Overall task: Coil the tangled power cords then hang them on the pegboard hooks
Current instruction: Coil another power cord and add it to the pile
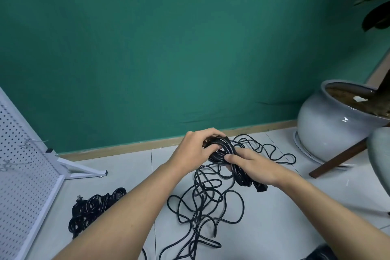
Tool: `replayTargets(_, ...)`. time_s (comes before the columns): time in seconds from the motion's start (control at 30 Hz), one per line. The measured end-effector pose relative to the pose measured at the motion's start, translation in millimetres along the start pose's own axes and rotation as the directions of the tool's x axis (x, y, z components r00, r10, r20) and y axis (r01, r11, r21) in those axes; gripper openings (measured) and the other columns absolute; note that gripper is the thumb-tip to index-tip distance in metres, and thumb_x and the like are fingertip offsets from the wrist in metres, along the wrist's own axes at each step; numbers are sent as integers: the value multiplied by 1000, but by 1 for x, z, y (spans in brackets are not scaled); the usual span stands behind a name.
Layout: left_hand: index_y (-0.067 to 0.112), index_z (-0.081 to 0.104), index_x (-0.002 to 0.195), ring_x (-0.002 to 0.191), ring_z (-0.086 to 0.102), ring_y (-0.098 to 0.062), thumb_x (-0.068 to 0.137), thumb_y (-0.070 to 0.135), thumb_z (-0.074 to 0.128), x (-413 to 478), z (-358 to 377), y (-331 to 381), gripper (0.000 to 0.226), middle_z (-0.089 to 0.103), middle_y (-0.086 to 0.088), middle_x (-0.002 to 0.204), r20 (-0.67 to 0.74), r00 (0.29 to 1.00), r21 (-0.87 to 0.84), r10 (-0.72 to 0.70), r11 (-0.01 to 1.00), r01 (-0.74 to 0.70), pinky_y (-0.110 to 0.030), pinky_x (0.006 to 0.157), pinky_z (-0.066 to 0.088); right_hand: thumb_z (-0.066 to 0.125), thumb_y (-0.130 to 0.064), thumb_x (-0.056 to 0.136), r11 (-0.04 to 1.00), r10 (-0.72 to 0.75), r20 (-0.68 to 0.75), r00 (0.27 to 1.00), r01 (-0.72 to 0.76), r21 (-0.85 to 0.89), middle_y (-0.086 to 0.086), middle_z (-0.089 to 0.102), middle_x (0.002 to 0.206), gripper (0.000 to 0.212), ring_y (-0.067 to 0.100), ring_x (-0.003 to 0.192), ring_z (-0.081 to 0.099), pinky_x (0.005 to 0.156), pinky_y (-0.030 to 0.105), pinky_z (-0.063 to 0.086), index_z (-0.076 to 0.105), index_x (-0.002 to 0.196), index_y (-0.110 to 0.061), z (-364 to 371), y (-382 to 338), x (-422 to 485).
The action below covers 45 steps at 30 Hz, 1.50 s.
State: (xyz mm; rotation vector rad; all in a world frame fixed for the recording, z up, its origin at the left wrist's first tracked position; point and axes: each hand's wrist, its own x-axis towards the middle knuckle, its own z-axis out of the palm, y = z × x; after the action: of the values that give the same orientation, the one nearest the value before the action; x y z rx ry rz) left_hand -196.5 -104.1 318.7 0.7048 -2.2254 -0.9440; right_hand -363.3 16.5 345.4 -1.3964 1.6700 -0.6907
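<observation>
The pegboard (23,175) stands on the floor (295,207) at the left edge of the frame. A pile of cords (92,207) lies just right of it, at lower left. At centre, the left hand (194,148) and right hand (253,164) hold a coiled cord (223,152) above the tangled cord (202,200), which is spread on the floor. At right, a plant pot (329,126) sits near the wall (168,48), with a chair leg (337,158) before it.

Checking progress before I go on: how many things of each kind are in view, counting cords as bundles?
Black power cord bundles: 2 (half-wound coil gripped by left hand and right hand, its loose tangle on the floor; bundle beside the pegboard)
White pegboard: 1
Grey plant pot: 1
Chair: 1
Total: 5
</observation>
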Motion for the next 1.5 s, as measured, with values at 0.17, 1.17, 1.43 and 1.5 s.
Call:
replayTargets(0.17, 33, 71, 121, 97, 68, 0, 94, 13, 69, 2, 8, 1, 34, 76, 16, 108, 45, 988, -154, -151, 976, 156, -21, 95, 51, 48, -28, 109, 999, -27, -26, 999, 28, 32, -9, 55, 66, 28, 12, 60, 48, 57, 23, 42, 57, 87, -12, -1, -3, -3)
replayTargets(1.17, 11, 72, 96, 87, 70, -19, 98, 12, 70, 4, 21, 17, 4, 69, -16, 99, -79, 843, -608, -532, 696, 382, -38, 75, 65, 61, -25, 104, 949, -110, -280, 954, 184, 256, -16, 73, 81, 9, 3, 76, 67, 74, 26, 51, 69, 105, -23, 4, 17, 20)
replayTargets(1.43, 5, 65, 97, 97, 66, -20, 97, 6, 68, 11, 29, 23, 3, 58, -13, 108, -134, 798, -709, -588, 619, 338, -34, 69, 64, 59, -26, 105, 936, -127, -226, 966, 192, 294, -5, 76, 104, 19, 10, 96, 71, 85, 30, 57, 66, 122, -24, 5, 22, 24)
replayTargets(1.5, 4, 65, 95, 89, 64, -19, 97, 5, 69, 12, 28, 21, 4, 55, -12, 103, -135, 824, -679, -550, 657, 327, -34, 68, 64, 58, -26, 106, 931, -124, -200, 972, 183, 316, -1, 76, 103, 19, 10, 94, 71, 81, 26, 58, 65, 123, -21, 4, 22, 23)
